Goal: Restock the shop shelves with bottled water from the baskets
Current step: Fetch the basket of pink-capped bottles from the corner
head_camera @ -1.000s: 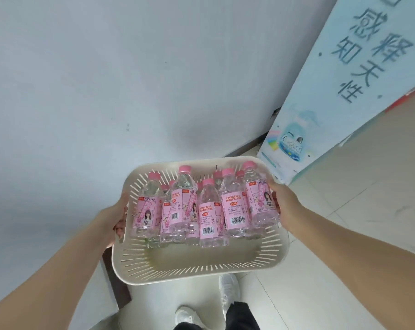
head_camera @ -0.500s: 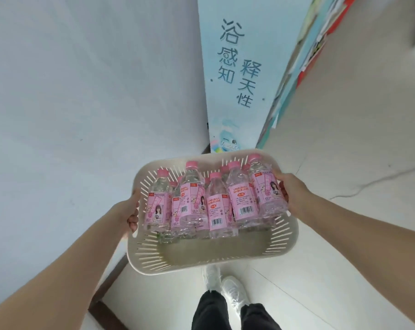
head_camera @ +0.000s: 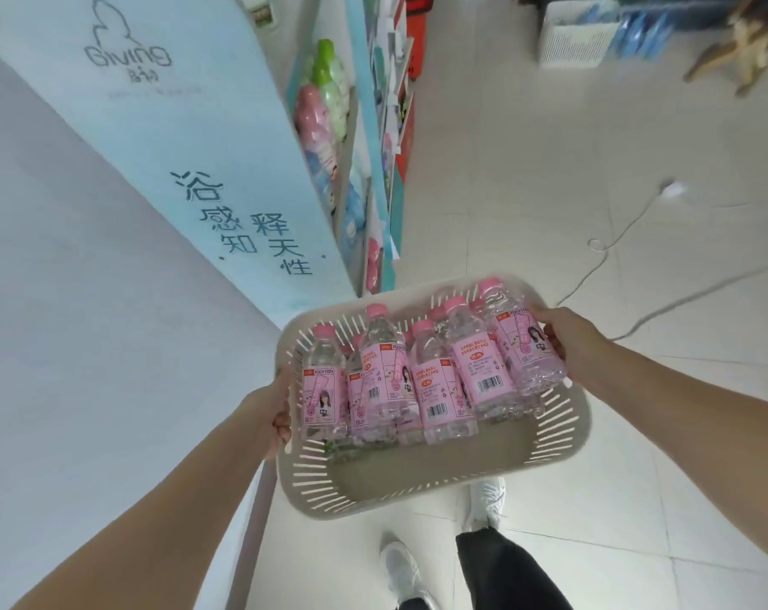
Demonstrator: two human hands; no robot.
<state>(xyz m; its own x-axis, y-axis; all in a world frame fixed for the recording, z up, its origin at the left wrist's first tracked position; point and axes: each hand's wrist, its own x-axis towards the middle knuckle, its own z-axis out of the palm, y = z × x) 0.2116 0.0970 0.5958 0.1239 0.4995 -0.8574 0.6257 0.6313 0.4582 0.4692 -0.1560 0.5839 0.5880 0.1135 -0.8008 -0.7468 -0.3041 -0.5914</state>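
Observation:
I carry a cream slotted plastic basket (head_camera: pixel 422 493) in front of me at waist height. Several clear bottles with pink caps and pink labels (head_camera: pixel 435 385) lie piled in its far half. My left hand (head_camera: pixel 270 416) grips the basket's left rim, fingers curled over the edge. My right hand (head_camera: pixel 567 341) grips the right rim beside the outermost bottle. The shop shelf (head_camera: pixel 364 178) stands ahead on the left, holding pink and green bottles; its light blue end panel (head_camera: pixel 206 160) with dark lettering faces me.
A white wall (head_camera: pixel 78 345) runs along the left. The tiled floor (head_camera: pixel 549 178) stretches ahead and right, with a white cable (head_camera: pixel 611 244) across it. Another slotted white basket (head_camera: pixel 576 37) with blue packs sits far off. My feet (head_camera: pixel 483 499) show below the basket.
The view has swung right and forward along the wall. The shelf's end panel has come closer and its stocked front and the open floor now show. Both hands keep holding the basket.

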